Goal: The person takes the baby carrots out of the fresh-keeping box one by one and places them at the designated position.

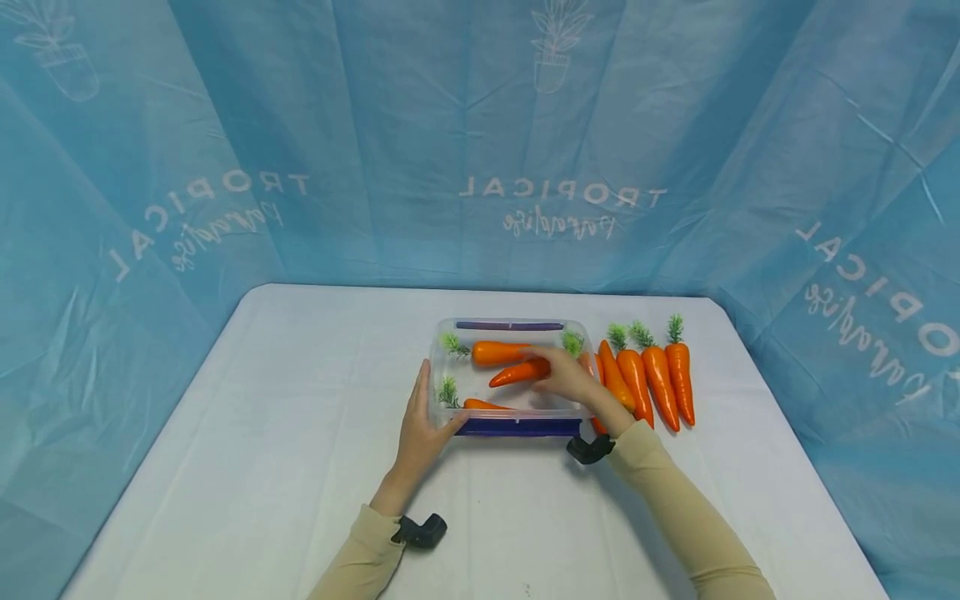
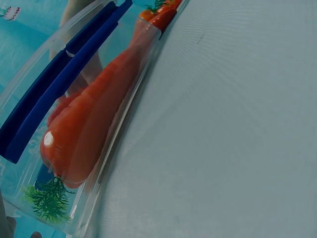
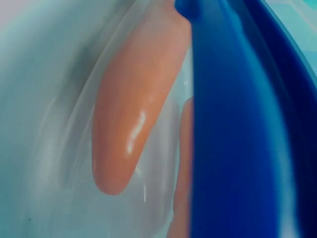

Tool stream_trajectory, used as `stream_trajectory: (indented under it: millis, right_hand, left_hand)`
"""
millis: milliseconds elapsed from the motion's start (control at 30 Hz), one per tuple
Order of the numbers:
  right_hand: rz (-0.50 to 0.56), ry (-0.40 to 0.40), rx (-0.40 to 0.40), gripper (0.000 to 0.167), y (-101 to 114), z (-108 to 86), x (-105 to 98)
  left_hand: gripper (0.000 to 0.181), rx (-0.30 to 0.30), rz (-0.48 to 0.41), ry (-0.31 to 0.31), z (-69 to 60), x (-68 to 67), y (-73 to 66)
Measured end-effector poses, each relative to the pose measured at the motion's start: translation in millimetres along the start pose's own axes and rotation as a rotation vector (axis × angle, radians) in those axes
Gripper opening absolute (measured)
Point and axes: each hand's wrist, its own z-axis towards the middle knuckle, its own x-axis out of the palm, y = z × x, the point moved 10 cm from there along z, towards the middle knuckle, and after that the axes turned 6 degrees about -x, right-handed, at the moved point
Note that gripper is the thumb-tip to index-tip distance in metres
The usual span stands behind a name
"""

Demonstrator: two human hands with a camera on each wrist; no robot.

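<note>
A clear plastic box [image 1: 480, 414] with blue latches stands on the table. My left hand [image 1: 422, 433] rests against its left side, fingers straight along the wall and thumb at the front corner. My right hand [image 1: 564, 375] reaches inside and holds a carrot [image 1: 517, 372] by its thick end, tip pointing left. Another carrot [image 1: 495, 353] lies along the back of the box, its green top to the left. A third carrot [image 1: 483, 405] lies along the front wall, and the left wrist view shows a carrot [image 2: 94, 119] through the clear side. The right hand's fingertips are partly hidden.
Several carrots [image 1: 660, 383] with green tops lie side by side on the white table [image 1: 300, 433], just right of the box. One blue latch [image 1: 517, 427] hangs along the box's front. A blue printed curtain [image 1: 420, 167] surrounds the table at the back and sides.
</note>
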Motion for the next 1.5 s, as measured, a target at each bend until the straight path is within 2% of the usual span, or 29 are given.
stream_trajectory:
  millis: [100,200,300,433,600,967,1500]
  right_hand:
    - [-0.021,-0.087,-0.002,0.046,2.3,-0.6,-10.2]
    - [-0.023,-0.169,0.041,0.037,0.6,-1.2,-19.6]
    - [-0.001,-0.219,0.084,0.034,-3.3,-1.6,-25.5]
    - [-0.011,-0.251,0.085,0.036,-2.0,-1.9,-29.4]
    - [-0.010,-0.278,0.033,0.038,4.7,-3.0,-31.8]
    - [0.076,-0.368,-0.020,0.037,13.3,-7.4,-41.7]
    - [0.151,-0.483,0.019,0.040,13.0,-11.4,-54.1]
  left_hand:
    - [0.103,0.000,-0.004,0.003,-0.2,0.2,-0.1]
    - [0.103,0.005,0.001,0.003,0.0,0.0,0.1]
    - [0.103,0.012,0.003,-0.003,0.2,-0.5,0.7]
    - [0.103,0.016,0.002,-0.006,0.2,-0.9,1.2]
    - [0.104,0.002,-0.005,0.000,0.1,-0.3,2.3]
    - [0.103,-0.011,-0.006,0.008,-0.3,-0.7,0.9]
    - [0.103,-0.001,-0.008,0.003,-0.4,-1.1,-0.1]
